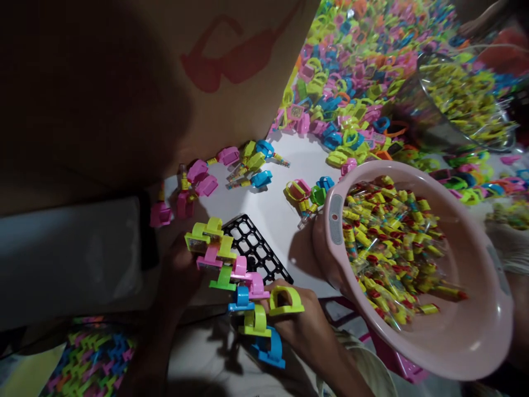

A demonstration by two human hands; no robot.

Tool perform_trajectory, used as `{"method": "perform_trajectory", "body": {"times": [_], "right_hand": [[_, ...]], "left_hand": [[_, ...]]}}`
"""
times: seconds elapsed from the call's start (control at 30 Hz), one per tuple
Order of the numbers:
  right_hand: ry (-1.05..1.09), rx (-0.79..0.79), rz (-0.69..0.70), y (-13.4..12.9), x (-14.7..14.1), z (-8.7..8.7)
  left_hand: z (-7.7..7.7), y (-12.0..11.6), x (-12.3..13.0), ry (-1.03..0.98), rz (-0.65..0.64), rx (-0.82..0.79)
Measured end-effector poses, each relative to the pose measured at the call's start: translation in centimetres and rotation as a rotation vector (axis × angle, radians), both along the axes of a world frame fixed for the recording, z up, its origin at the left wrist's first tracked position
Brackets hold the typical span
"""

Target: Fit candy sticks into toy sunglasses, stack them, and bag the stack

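A staggered double row of plastic toy watches (pixel 240 266) in yellow, pink, green and blue stretches between my hands, their curved bands facing up. At its left end my left hand (pixel 182 262) is closed around the edge, in shadow, with its fingers mostly hidden. My right hand (pixel 298 322) grips the other end, close to a yellow toy watch (pixel 286 300) and a blue one (pixel 270 347). Just behind the row, a black grid rack (pixel 258 248) lies tilted on the white tabletop (pixel 285 207); whether it touches the row I cannot tell.
A pink basin (pixel 475 331) of yellow candy tubes (pixel 392 248) stands at right. Loose toy watches (pixel 205 184) lie before a cardboard box (pixel 231 116). Beyond spreads a big colourful pile (pixel 351 82), with a tilted metal bowl (pixel 409 99). Another person's arm (pixel 485 19) shows top right.
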State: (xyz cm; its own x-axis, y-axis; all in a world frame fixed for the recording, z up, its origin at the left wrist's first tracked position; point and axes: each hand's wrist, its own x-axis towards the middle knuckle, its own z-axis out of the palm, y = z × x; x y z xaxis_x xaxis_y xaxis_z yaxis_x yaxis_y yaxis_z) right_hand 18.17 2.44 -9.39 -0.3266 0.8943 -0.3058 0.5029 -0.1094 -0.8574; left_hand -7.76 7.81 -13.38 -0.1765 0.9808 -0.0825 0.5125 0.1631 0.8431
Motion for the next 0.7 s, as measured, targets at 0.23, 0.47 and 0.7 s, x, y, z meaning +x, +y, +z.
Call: {"method": "perform_trajectory", "body": {"times": [0.23,0.47,0.7], "right_hand": [[-0.023,0.229,0.167,-0.1,-0.1,0.1],[-0.197,0.266,0.254,-0.7,-0.7,-0.2],[-0.303,0.22,0.368,0.0,0.5,2.2]], "left_hand": [[-0.3,0.2,0.0,0.034,-0.032,0.072],[-0.5,0.1,-0.3,0.026,-0.101,0.074],[-2.0,0.2,-0.6,0.067,-0.125,0.105]]}}
